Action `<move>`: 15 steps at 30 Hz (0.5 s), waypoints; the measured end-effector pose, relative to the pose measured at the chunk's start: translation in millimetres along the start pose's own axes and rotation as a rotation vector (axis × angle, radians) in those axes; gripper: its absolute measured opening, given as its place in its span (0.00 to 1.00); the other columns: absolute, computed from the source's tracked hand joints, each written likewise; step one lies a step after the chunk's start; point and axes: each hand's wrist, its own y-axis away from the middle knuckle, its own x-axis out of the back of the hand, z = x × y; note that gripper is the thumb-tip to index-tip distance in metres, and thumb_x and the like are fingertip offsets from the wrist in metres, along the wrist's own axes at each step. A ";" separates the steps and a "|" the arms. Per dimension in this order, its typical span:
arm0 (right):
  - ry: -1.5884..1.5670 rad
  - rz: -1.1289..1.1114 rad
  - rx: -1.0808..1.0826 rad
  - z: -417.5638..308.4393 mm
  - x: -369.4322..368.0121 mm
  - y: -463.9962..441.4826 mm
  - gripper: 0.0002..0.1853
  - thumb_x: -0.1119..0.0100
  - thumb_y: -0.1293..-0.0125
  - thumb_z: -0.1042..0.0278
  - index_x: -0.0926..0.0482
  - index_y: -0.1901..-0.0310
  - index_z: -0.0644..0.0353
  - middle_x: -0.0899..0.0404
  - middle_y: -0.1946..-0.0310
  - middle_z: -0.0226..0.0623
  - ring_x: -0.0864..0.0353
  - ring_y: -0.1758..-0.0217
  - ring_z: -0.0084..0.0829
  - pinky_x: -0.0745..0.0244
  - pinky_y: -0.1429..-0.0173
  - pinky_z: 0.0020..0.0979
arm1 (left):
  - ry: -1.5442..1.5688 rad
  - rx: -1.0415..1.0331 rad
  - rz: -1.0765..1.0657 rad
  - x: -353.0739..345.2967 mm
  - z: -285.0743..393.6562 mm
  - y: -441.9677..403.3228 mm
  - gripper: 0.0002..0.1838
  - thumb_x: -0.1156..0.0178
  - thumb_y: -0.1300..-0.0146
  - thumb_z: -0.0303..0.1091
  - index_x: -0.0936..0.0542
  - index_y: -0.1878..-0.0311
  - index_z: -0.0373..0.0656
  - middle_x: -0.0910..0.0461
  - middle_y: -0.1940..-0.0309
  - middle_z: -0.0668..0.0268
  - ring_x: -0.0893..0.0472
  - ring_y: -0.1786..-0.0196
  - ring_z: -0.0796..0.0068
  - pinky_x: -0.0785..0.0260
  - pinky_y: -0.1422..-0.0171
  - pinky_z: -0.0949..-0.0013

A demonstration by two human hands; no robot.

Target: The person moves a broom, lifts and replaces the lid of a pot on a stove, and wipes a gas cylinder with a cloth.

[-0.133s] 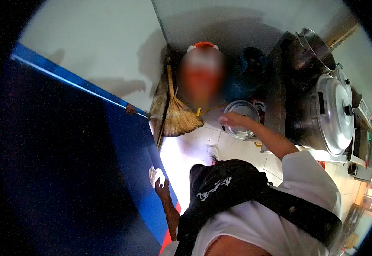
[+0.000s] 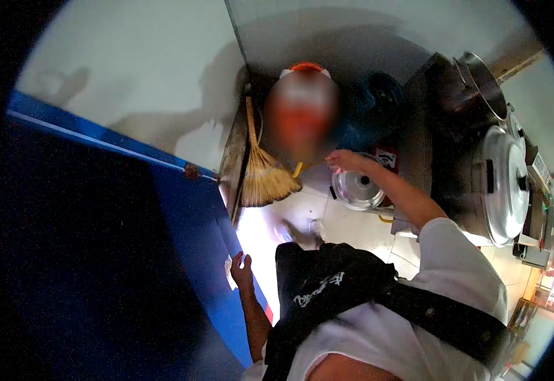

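Note:
My left hand (image 2: 241,272) is open beside the blue door panel (image 2: 207,286), near a pale patch on it; nothing shows in its fingers. Reaching forward, my right hand (image 2: 340,160) has its fingers pressed together; what they hold, if anything, is too small to make out. It is above the far edge of a round silver lid (image 2: 358,190), which lies low over the tiled floor. Just beyond the fingertips is a blurred orange and white object (image 2: 304,108). To its left a straw broom (image 2: 265,178) leans with its bristles down.
A dark blue object (image 2: 375,108) stands in the corner. On the right are a large lidded pot (image 2: 506,184) and an open metal pot (image 2: 483,86). A red box (image 2: 387,159) is behind the silver lid. My foot (image 2: 316,227) is on the tiles.
My right hand has moved forward from over the silver lid towards the blurred orange object. My left hand has shifted slightly, and a second foot now shows blurred on the floor.

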 end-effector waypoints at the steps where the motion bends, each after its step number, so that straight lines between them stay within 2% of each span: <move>1: 0.022 0.026 -0.173 41.7 -2.8 34.0 0.12 0.44 0.35 0.58 0.22 0.59 0.58 0.18 0.70 0.33 0.20 0.72 0.27 0.25 0.71 0.29 | 0.066 0.151 -0.128 -21.1 -29.5 49.7 0.19 0.35 0.42 0.31 0.23 0.49 0.34 0.21 0.51 0.55 0.23 0.47 0.64 0.33 0.40 0.65; 2: 0.112 0.121 -0.067 18.0 23.6 -53.9 0.12 0.43 0.36 0.60 0.23 0.57 0.59 0.19 0.70 0.33 0.21 0.74 0.27 0.25 0.72 0.29 | -0.160 0.014 -0.068 -3.0 23.3 -20.7 0.18 0.36 0.42 0.30 0.23 0.49 0.34 0.21 0.53 0.56 0.22 0.50 0.65 0.32 0.41 0.65; 3: 0.232 0.216 -0.086 32.3 47.2 -111.0 0.12 0.42 0.37 0.62 0.23 0.55 0.59 0.19 0.70 0.33 0.22 0.76 0.27 0.26 0.74 0.30 | -0.135 -0.068 -0.074 -24.9 49.6 -70.5 0.17 0.37 0.41 0.30 0.23 0.49 0.34 0.20 0.54 0.56 0.22 0.51 0.66 0.31 0.43 0.65; 4: 0.211 0.319 0.034 18.9 106.5 -166.9 0.14 0.41 0.38 0.62 0.24 0.54 0.59 0.19 0.69 0.34 0.21 0.75 0.27 0.26 0.74 0.30 | -0.110 -0.150 -0.082 -46.2 78.1 -119.2 0.16 0.38 0.41 0.30 0.23 0.50 0.34 0.20 0.56 0.57 0.21 0.53 0.67 0.30 0.45 0.66; 5: 0.100 0.352 -0.010 -9.3 111.8 -160.1 0.16 0.41 0.39 0.61 0.25 0.52 0.59 0.19 0.68 0.36 0.20 0.73 0.29 0.25 0.72 0.32 | 0.071 -0.161 -0.123 -55.0 84.5 -128.3 0.16 0.38 0.40 0.31 0.23 0.50 0.35 0.19 0.56 0.57 0.21 0.53 0.67 0.29 0.46 0.66; 8: -0.188 0.479 -0.212 -34.9 80.2 -107.0 0.24 0.40 0.41 0.60 0.28 0.45 0.59 0.18 0.63 0.43 0.18 0.66 0.35 0.22 0.67 0.35 | -0.270 -0.168 -0.234 -40.9 92.1 -124.2 0.15 0.39 0.40 0.31 0.22 0.51 0.36 0.19 0.57 0.57 0.21 0.54 0.68 0.29 0.48 0.67; 9: -0.191 0.547 -0.244 -34.0 87.7 -106.2 0.26 0.40 0.42 0.59 0.29 0.43 0.60 0.18 0.61 0.45 0.17 0.63 0.37 0.21 0.65 0.37 | -0.150 -0.126 -0.263 -54.3 73.2 -137.6 0.14 0.39 0.40 0.31 0.22 0.51 0.36 0.19 0.57 0.56 0.20 0.54 0.68 0.29 0.48 0.67; 10: -0.084 0.615 -0.231 -22.4 107.4 -125.9 0.30 0.41 0.40 0.60 0.35 0.38 0.61 0.19 0.61 0.43 0.18 0.64 0.35 0.22 0.66 0.34 | -0.027 -0.104 -0.282 -73.9 40.8 -167.3 0.14 0.39 0.40 0.30 0.22 0.51 0.37 0.19 0.57 0.56 0.20 0.54 0.68 0.29 0.48 0.67; 11: 0.025 0.684 -0.225 -9.1 127.5 -146.1 0.33 0.41 0.38 0.60 0.40 0.34 0.63 0.20 0.61 0.42 0.20 0.65 0.33 0.23 0.67 0.31 | 0.012 -0.103 -0.309 -83.4 41.5 -184.2 0.13 0.40 0.39 0.30 0.23 0.52 0.36 0.20 0.60 0.58 0.21 0.56 0.70 0.29 0.49 0.68; 12: 0.101 0.782 -0.279 -3.6 136.0 -165.0 0.34 0.42 0.37 0.58 0.40 0.33 0.62 0.20 0.57 0.43 0.19 0.64 0.35 0.21 0.65 0.32 | 0.051 -0.102 -0.337 -92.9 42.9 -200.8 0.12 0.41 0.39 0.30 0.23 0.53 0.36 0.21 0.63 0.61 0.22 0.58 0.71 0.29 0.49 0.69; 13: 0.173 0.768 -0.277 3.2 145.0 -181.0 0.33 0.43 0.37 0.57 0.39 0.34 0.64 0.21 0.55 0.47 0.19 0.61 0.39 0.21 0.61 0.34 | 0.090 -0.099 -0.365 -102.3 44.4 -217.4 0.11 0.42 0.38 0.30 0.23 0.55 0.35 0.22 0.66 0.63 0.23 0.60 0.72 0.30 0.50 0.69; 15: 0.281 0.742 -0.285 -12.0 156.5 -199.9 0.33 0.44 0.37 0.54 0.38 0.36 0.67 0.22 0.52 0.53 0.19 0.55 0.45 0.22 0.55 0.38 | -0.098 -0.163 -0.430 -107.5 104.1 -232.3 0.09 0.43 0.37 0.30 0.24 0.59 0.34 0.26 0.72 0.66 0.25 0.65 0.73 0.30 0.51 0.70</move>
